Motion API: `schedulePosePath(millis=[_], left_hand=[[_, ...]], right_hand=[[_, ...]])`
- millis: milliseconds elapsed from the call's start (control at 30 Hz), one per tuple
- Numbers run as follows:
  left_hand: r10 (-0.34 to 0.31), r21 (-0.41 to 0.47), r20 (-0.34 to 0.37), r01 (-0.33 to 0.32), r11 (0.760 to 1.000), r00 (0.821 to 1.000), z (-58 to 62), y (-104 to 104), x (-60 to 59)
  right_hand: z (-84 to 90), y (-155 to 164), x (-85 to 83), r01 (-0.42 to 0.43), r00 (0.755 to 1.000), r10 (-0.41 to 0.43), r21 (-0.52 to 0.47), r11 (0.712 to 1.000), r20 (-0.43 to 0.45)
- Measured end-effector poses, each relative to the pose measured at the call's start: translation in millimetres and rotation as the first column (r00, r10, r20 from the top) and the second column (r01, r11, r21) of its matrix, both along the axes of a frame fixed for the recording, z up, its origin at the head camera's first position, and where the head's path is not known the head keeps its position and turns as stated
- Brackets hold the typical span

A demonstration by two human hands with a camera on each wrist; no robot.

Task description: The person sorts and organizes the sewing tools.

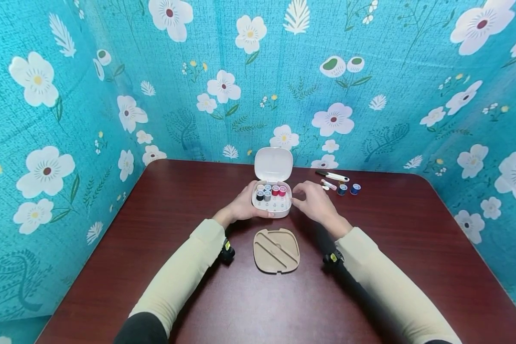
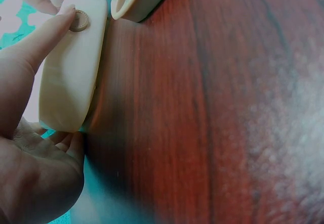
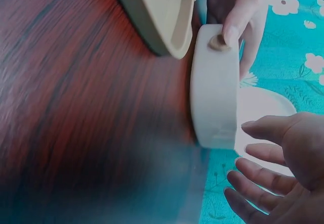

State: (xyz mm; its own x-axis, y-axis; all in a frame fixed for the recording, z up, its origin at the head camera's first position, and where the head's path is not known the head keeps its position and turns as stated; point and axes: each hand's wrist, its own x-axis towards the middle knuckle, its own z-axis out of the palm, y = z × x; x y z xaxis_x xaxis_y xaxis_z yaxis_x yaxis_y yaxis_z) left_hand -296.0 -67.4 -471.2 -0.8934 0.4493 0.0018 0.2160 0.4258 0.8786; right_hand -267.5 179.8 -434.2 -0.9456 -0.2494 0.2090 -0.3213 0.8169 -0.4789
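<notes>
A white sewing box [image 1: 280, 214] stands with its lid [image 1: 273, 164] raised at the back. Several thread spools [image 1: 267, 196], black, grey, pale and red-pink, sit in its back part, and bare pegs show in front of them. My left hand [image 1: 242, 204] grips the box's left side, its thumb at the round tan button [image 2: 80, 21] on the front wall. Just off the right side is my right hand [image 1: 315, 202]. In the right wrist view its fingers [image 3: 260, 168] are spread apart and hold nothing.
A beige tray [image 1: 277, 251] with slanted ridges lies in front of the box. Behind and right of my right hand are a blue spool [image 1: 355, 189], a dark spool [image 1: 341, 190], a small pink-and-white item [image 1: 328, 185] and a white-and-dark pen-shaped tool [image 1: 332, 176]. A floral curtain [image 1: 223, 124] hangs behind the table.
</notes>
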Motion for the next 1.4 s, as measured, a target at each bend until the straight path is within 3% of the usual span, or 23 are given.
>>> schedulePosePath(millis=[567, 1400], left_hand=[[0.007, -0.012, 0.015, -0.006, 1.000, 1.000, 2.1, 0.1, 2.7], [0.003, -0.003, 0.007, -0.003, 1.000, 1.000, 1.9, -0.4, 0.5]], right_hand=[[-9.0, 23.8, 3.6, 0.065, 0.996, -0.066, 0.019, 0.998, 0.059], [-4.4, 52.1, 5.5, 0.124, 0.988, -0.127, 0.043, 0.991, 0.090]])
